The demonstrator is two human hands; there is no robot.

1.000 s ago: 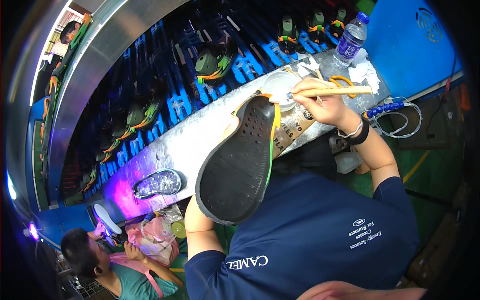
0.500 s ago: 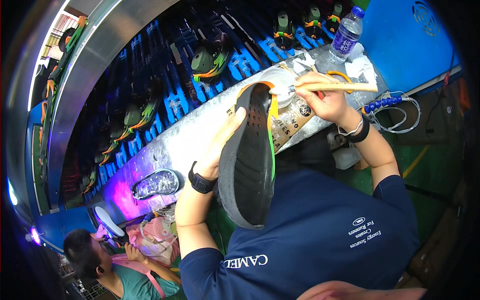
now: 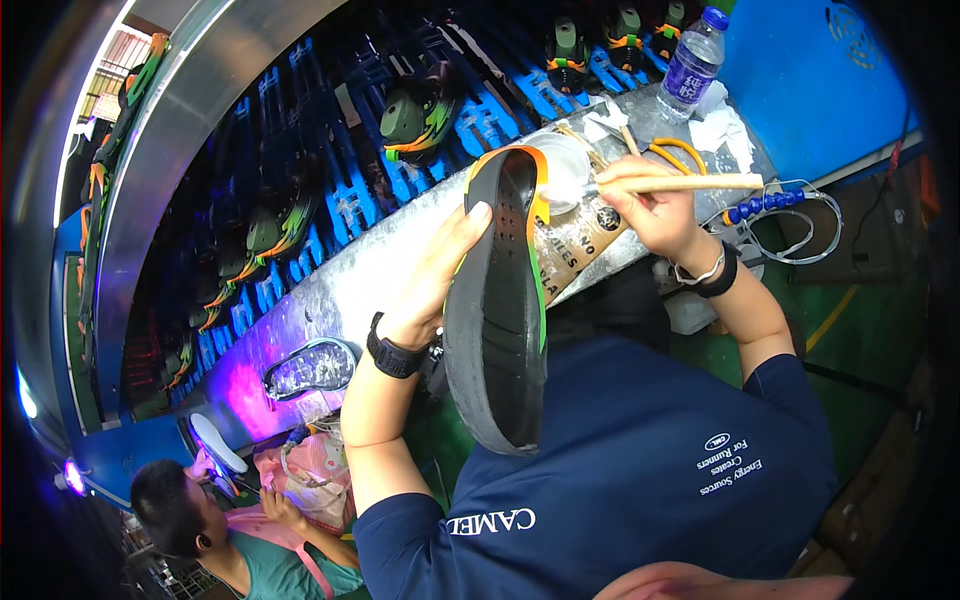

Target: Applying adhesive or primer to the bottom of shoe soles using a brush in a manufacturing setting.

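Observation:
My left hand (image 3: 437,262) grips a long black shoe sole (image 3: 497,330) with an orange and green rim. Its thumb lies over the left edge, while the other fingers are hidden behind. The sole is tilted, its dark inner face toward me. In my right hand (image 3: 652,212) is a brush (image 3: 722,182) with a pale wooden handle, pinched near its bristle end. The bristles are at a translucent white bowl (image 3: 568,165) just right of the sole's upper end, apart from the sole. Brown printed paper (image 3: 575,250) lies under the bowl.
Behind the metal ledge (image 3: 330,300) run blue racks holding shoes (image 3: 418,115). A water bottle (image 3: 693,65), crumpled tissue (image 3: 722,130) and orange-handled scissors (image 3: 678,155) lie right of the bowl. A dark sole-shaped piece (image 3: 312,370) rests left. A co-worker (image 3: 185,510) sits lower left with a white sole.
The brush has moved away from the sole's upper right edge, rightward to the bowl. My left hand and the sole have shifted slightly.

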